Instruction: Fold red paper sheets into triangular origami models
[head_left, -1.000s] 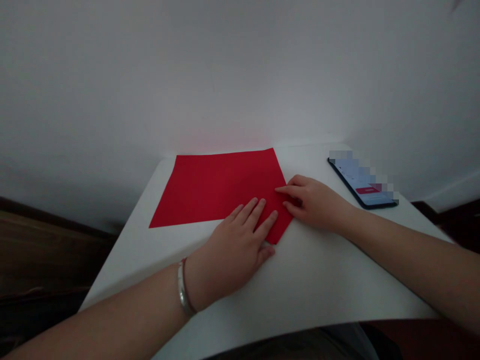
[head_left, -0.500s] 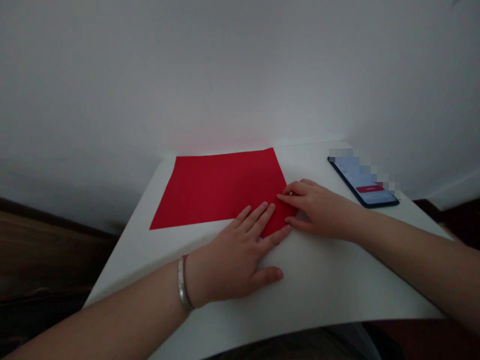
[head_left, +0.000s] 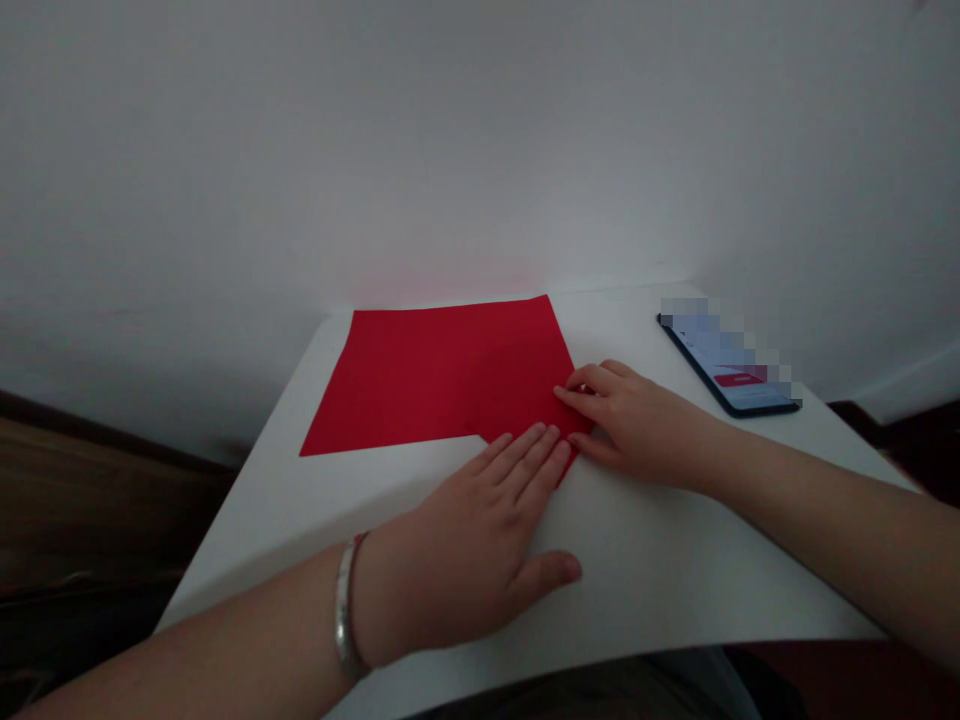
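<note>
A sheet of red paper (head_left: 427, 375) lies on the white table, its far edge close to the wall. At its near right corner a pointed part juts toward me, partly hidden under my fingers. My left hand (head_left: 480, 545) lies flat with its fingertips on this part, fingers together and thumb out to the side; a silver bangle circles that wrist. My right hand (head_left: 637, 420) is at the paper's right edge, its fingers bent around the edge, with index finger and thumb on the red surface.
A phone (head_left: 727, 360) with its screen lit lies on the right of the white table (head_left: 637, 580). Behind the table stands a pale wall (head_left: 450, 150). Brown wooden furniture (head_left: 82, 490) is at the left, below the table's side edge.
My left hand has slid a little toward me along the paper's jutting part, and its fingers have drawn together. The right hand stays almost where it was at the right edge.
</note>
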